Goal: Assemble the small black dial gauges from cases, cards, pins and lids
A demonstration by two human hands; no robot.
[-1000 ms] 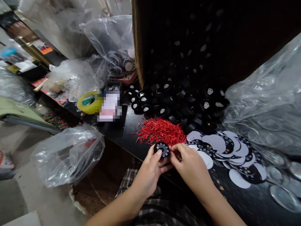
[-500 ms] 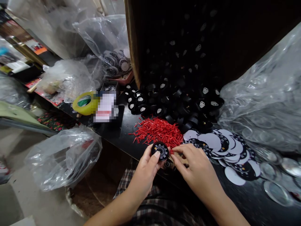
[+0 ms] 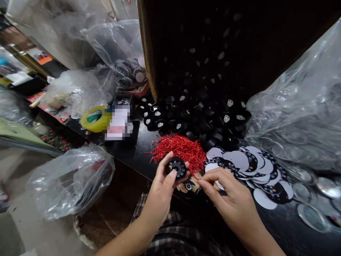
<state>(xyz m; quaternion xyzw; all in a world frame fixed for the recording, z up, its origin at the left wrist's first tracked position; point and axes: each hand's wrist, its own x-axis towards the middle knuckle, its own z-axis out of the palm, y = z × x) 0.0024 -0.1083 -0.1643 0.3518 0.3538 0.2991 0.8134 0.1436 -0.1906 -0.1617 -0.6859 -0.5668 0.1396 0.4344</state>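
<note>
My left hand is wrapped round a black round dial unit, its numbered face turned up and my thumb resting on the face. To the right, my right hand pinches a small red pointer between thumb and forefinger, apart from the dial. Below and between the hands sits a small fixture with a round metal centre, partly covered. Just beyond my left fingers lies a heap of red pointers. Printed dial discs, some white side up, are spread beyond my right hand.
Many black round housings spill from a dark open box behind the pointers. Clear rings and plastic sheeting lie on the right. A yellow tape roll is on the left, with a clear bag hanging below the table edge.
My left hand has drawn the dial slightly left and tilted it. My right hand has shifted a little right and down with the red pointer, so the gap between the hands is wider.
</note>
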